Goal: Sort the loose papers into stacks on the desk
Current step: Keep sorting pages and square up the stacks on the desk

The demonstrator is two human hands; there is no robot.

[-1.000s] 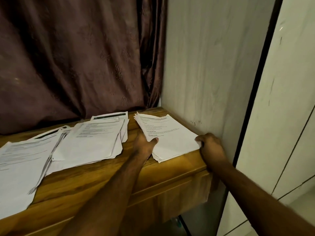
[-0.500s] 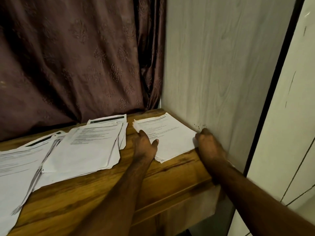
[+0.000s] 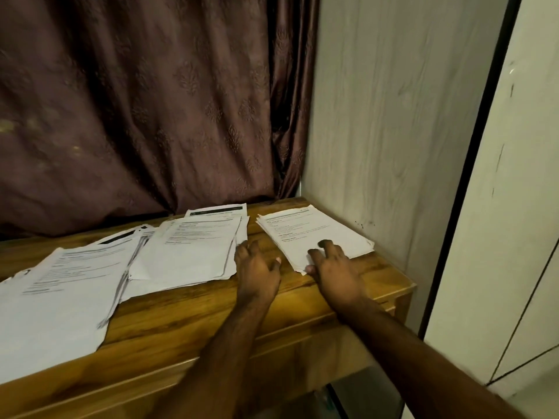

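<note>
Three groups of printed white papers lie on the wooden desk. A squared stack sits at the right end, close to the wall panel. A looser middle pile overlaps fanned sheets, and a large spread pile lies at the left. My right hand rests with spread fingers on the near edge of the right stack. My left hand hovers over bare wood between the right stack and the middle pile, fingers relaxed, its fingertips near the middle pile's right edge.
A dark maroon curtain hangs behind the desk. A pale wood-grain panel stands along the desk's right side, with a white cabinet door beyond it. The desk's front edge drops off just below my forearms.
My right hand left the stack's right edge by the wall and now lies on its near edge. My left hand came off the stack's left side and shifted left toward the middle pile.
</note>
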